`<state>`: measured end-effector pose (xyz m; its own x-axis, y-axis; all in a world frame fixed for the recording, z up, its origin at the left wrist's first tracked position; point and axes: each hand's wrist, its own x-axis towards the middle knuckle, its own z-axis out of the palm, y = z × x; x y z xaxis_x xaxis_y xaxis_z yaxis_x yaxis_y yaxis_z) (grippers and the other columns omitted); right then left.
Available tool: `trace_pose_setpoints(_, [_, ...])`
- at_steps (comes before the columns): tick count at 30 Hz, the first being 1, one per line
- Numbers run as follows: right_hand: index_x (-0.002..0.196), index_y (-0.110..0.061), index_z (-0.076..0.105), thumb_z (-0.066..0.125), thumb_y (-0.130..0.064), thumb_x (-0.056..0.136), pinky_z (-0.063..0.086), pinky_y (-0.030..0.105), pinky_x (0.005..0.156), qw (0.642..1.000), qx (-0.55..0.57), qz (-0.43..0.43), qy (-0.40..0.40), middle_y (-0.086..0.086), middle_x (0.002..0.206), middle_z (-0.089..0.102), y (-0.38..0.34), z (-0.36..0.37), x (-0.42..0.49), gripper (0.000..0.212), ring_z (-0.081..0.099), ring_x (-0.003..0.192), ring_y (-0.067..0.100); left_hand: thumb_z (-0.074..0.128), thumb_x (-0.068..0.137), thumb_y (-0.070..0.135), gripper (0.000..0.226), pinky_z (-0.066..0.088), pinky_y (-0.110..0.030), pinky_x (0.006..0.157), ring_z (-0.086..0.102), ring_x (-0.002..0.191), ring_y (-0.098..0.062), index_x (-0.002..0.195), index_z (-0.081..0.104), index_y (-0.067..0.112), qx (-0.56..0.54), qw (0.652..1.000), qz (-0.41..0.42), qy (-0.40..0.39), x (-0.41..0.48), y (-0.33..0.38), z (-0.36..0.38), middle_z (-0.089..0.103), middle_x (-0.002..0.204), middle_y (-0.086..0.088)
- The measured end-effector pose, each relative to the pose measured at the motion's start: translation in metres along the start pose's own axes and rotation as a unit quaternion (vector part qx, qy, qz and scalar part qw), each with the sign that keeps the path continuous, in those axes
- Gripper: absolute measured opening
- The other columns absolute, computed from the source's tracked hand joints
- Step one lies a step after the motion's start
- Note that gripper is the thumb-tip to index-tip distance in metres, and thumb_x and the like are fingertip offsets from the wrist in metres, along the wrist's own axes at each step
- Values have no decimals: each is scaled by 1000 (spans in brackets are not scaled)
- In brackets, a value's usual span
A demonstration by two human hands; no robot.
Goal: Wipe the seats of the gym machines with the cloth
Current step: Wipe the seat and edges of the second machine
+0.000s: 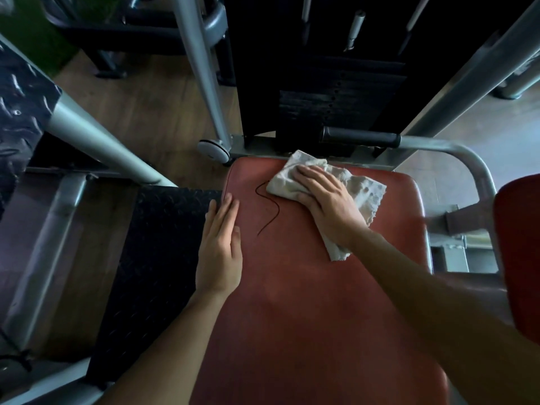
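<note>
The right hand [327, 203] presses the cloth [330, 194] flat-fingered onto the far end of the red seat [306, 302], whose unwiped length runs back toward the person, while the left hand [220, 252] rests open along its left edge.

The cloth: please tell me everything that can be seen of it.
The cloth is off-white, looks like a rough, worn fabric, and is crumpled with frayed edges. It lies on the far part of the red seat. The right hand presses on it with straight fingers, covering its middle.

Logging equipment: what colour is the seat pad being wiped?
Reddish-brown seat pad, seen in the head view.
</note>
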<state>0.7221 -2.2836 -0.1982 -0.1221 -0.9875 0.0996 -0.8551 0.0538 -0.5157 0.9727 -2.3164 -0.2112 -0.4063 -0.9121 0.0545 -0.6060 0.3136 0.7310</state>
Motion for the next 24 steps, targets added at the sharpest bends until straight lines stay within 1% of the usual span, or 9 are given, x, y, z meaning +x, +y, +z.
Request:
trace_pose_setpoints(4, [152, -18, 41, 44, -36, 106, 11, 31, 125, 999, -23, -42, 2, -2, 159, 36, -10, 12, -34, 49, 20, 152, 16, 41, 105, 9, 48, 11, -37, 127, 10, 154, -10, 152, 39, 13, -14, 999, -27, 15, -3, 1, -3, 29, 162, 6])
trace_pose_setpoints(6, [151, -18, 43, 43, -36, 105, 11, 31, 125, 998, -25, -63, -2, -2, 159, 36, -15, 15, -45, 49, 21, 152, 18, 41, 105, 12, 49, 9, -38, 127, 9, 154, -11, 154, 35, 16, -24, 998, -60, 15, -16, -1, -7, 28, 163, 6])
trace_pose_setpoints(8, [150, -19, 43, 43, -34, 105, 14, 36, 125, 994, -23, -104, -23, -2, 159, 36, -21, 18, -53, 48, 22, 152, 20, 41, 106, 16, 51, 9, -40, 127, 7, 154, -10, 156, 30, 18, -15, 997, -73, 6, -40, -5, -12, 26, 164, 8])
trace_pose_setpoints(11, [152, -20, 40, 42, -32, 107, 20, 43, 124, 977, -40, -194, -75, -2, 161, 33, -31, 26, -61, 47, 20, 153, 21, 42, 106, 14, 51, 14, -42, 126, 10, 155, -12, 156, 30, 16, 14, 999, -31, 3, -75, -12, -15, 24, 164, 6])
trace_pose_setpoints(13, [154, -24, 36, 39, -34, 107, 19, 43, 124, 965, -65, -232, -108, -4, 162, 29, -34, 27, -57, 48, 17, 153, 19, 40, 106, 15, 50, 16, -42, 126, 12, 155, -14, 155, 32, 14, 34, 999, -7, 9, -81, -15, -14, 25, 165, 3])
trace_pose_setpoints(14, [155, -26, 33, 37, -35, 107, 16, 41, 124, 962, -74, -234, -123, -5, 163, 26, -34, 26, -51, 49, 14, 154, 17, 38, 106, 17, 50, 17, -42, 126, 12, 155, -16, 155, 32, 13, 45, 999, -2, 11, -80, -16, -13, 25, 164, 2])
trace_pose_setpoints(17, [156, -32, 29, 32, -38, 107, 11, 34, 122, 968, -95, -187, -135, -9, 164, 22, -37, 23, -16, 50, 11, 154, 14, 32, 105, 23, 51, 14, -43, 126, 11, 155, -18, 155, 32, 13, 77, 997, 1, 7, -77, -15, -10, 24, 165, 3])
trace_pose_setpoints(21, [152, -29, 38, 37, -36, 107, 16, 39, 124, 992, -52, -76, -88, -6, 161, 31, -54, 33, 38, 46, 16, 153, 18, 27, 106, 27, 51, 14, -45, 126, 9, 155, -16, 156, 29, 17, 91, 996, -5, 5, -76, -16, -10, 23, 165, 5])
trace_pose_setpoints(24, [151, -25, 41, 37, -37, 106, 15, 40, 125, 996, -34, -51, -67, -2, 161, 33, -61, 41, 42, 47, 17, 153, 20, 27, 107, 27, 50, 14, -46, 126, 8, 155, -13, 156, 27, 19, 81, 997, -10, 6, -76, -17, -10, 22, 165, 7])
